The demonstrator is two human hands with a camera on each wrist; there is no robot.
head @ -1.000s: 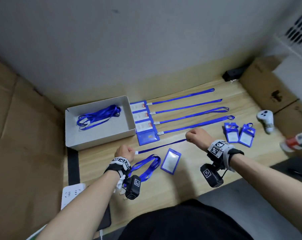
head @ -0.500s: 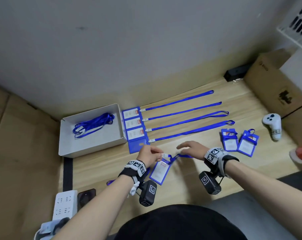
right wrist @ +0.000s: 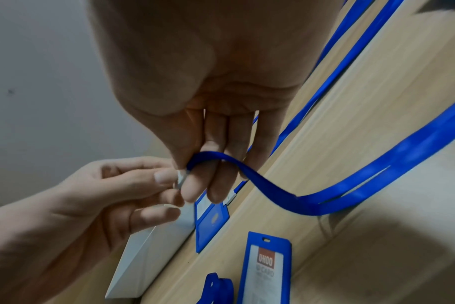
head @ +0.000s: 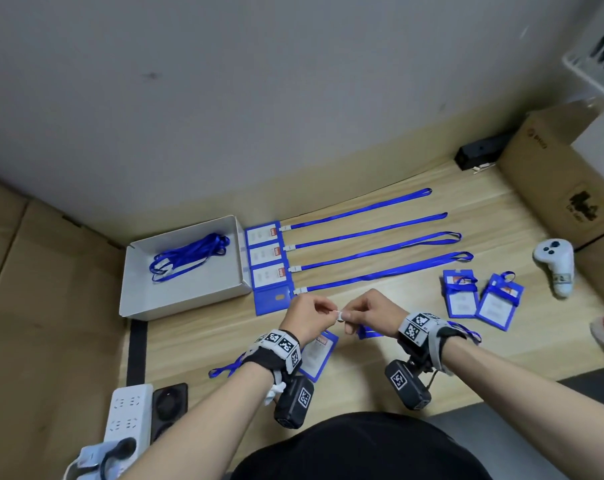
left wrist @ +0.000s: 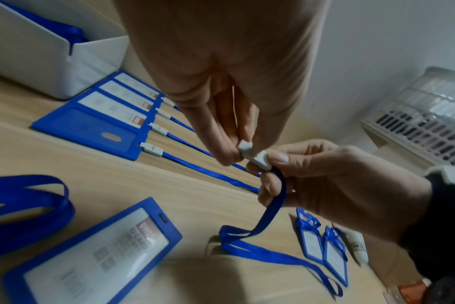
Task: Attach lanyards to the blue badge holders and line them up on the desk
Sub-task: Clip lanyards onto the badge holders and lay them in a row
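White clasp (left wrist: 252, 153) of the lanyard (left wrist: 270, 209) pinched between left hand (head: 307, 318) and right hand (head: 373, 315) fingers, raised above desk (head: 501, 216). Strap trails toward 4 o'clock; loose badge holder (head: 319, 353) lies at 6 o'clock under the left wrist.

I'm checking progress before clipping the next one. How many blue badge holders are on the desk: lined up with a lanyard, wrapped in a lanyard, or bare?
Lined-up holders with lanyards: 4
Holders wrapped in lanyards: 2
Bare holder: 1
Total: 7
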